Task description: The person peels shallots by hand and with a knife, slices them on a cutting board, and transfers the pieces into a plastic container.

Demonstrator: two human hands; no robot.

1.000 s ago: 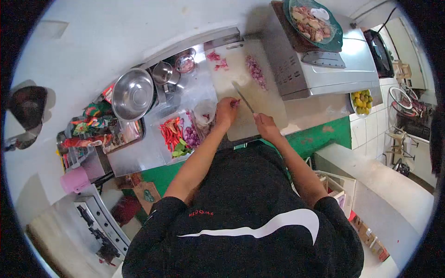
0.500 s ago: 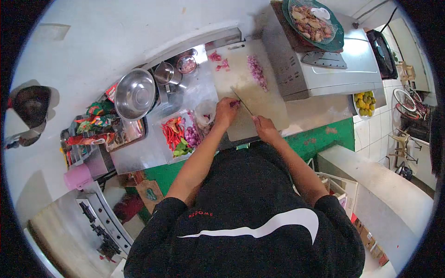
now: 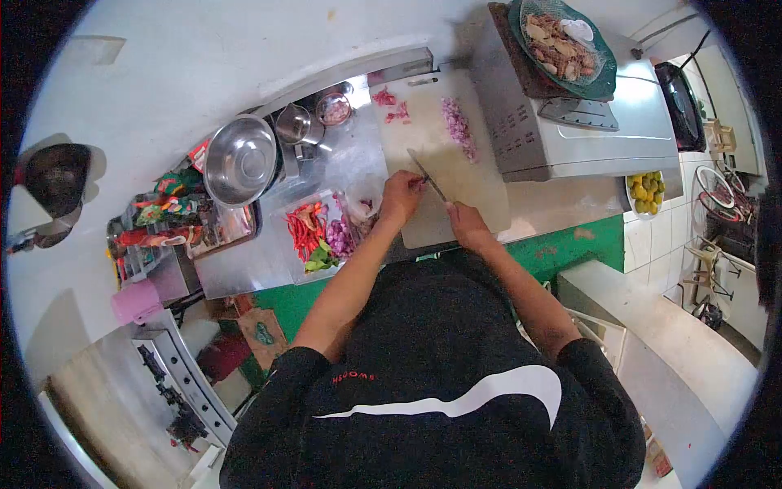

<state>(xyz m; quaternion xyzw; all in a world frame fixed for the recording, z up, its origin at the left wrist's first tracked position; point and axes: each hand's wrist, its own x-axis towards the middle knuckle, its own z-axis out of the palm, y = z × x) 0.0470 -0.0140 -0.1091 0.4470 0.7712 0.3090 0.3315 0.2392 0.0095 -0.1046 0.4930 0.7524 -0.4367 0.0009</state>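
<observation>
Over the white cutting board (image 3: 476, 187), my right hand (image 3: 469, 226) is wrapped round the handle of a knife (image 3: 429, 177), whose blade points up and to the left. My left hand (image 3: 400, 198) pinches a small purple shallot (image 3: 423, 181) against the board, right beside the blade. The fingers cover most of the shallot. Farther up the board lies a strip of chopped shallot (image 3: 459, 130). Some reddish slices (image 3: 397, 112) sit at the upper left of the board.
Left of the board are a translucent plastic container (image 3: 364, 198) and a tray with red chillies (image 3: 305, 232), shallots (image 3: 340, 238) and green leaves (image 3: 321, 257). Behind them stand a steel bowl (image 3: 240, 160) and a metal cup (image 3: 293, 124). A silver appliance (image 3: 570, 147) borders the board's right side.
The camera view has shifted slightly, so the counter things appear a little farther right. Both hands keep their grip, with the knife still beside the shallot.
</observation>
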